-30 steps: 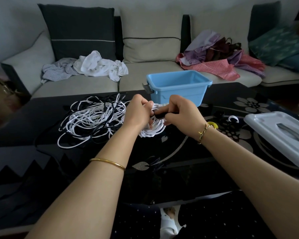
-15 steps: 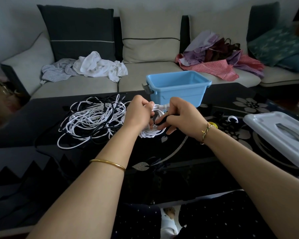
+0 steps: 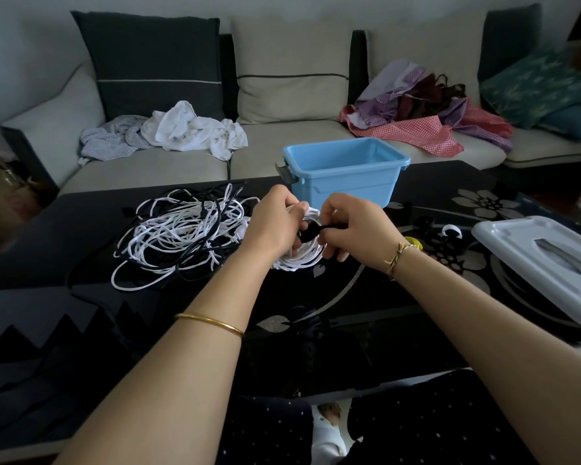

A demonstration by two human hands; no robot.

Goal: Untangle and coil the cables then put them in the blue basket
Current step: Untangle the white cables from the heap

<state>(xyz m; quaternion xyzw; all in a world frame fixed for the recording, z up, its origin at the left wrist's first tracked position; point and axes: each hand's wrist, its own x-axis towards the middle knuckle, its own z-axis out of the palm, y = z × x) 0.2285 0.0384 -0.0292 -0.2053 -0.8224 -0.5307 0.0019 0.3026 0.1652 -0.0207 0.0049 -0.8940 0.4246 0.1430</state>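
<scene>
"Starting at the left, what lies on the dark glossy flower-patterned table (image 3: 349, 313)?"

"A loose, tangled heap of thin white and black cables (image 3: 182, 236), spread over the left half of the tabletop."

"And the left hand (image 3: 275, 226)?"

"Just right of the heap. Its fingers are curled round a coiled bundle of white cable (image 3: 302, 261), and the lower loops of the bundle show below the fingers, between the two hands."

"The right hand (image 3: 353, 229)?"

"Facing the left one. Its thumb and fingers pinch a short black strip (image 3: 311, 231) that crosses the coil. I cannot tell whether it is a tie or a cable end."

"Where is the light-blue rectangular plastic basket (image 3: 346, 189)?"

"Behind the hands, upright and open-topped, near the table's far edge and apart from the coil."

"Further right?"

"A flat white plastic lid (image 3: 534, 260) lies at the table's right edge, well apart from the basket."
</scene>
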